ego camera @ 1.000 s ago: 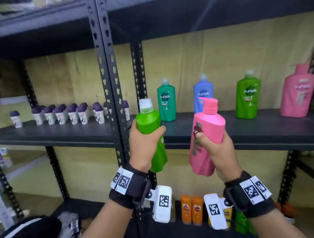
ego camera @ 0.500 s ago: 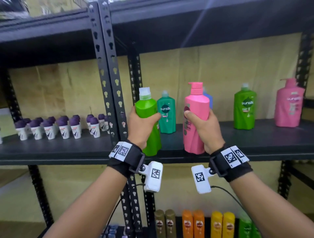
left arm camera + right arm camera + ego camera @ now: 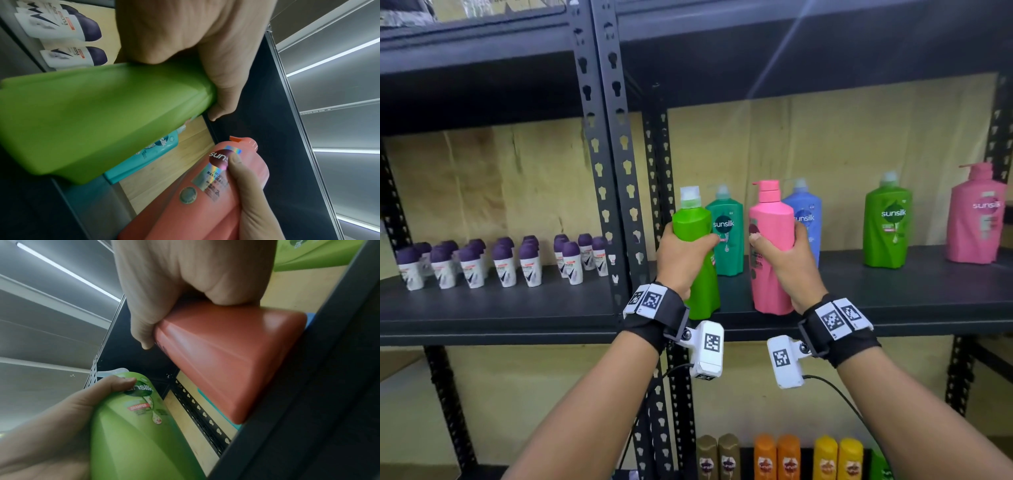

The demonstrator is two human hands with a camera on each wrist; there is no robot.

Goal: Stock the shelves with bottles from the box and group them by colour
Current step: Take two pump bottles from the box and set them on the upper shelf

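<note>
Green bottle in my left hand, pink bottle in my right hand, fingers wrapped tight, both near the shelf edge so I can slide each toward its colour mates.

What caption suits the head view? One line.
Left hand and right hand bring green bottle and pink bottle to shelf.
</note>
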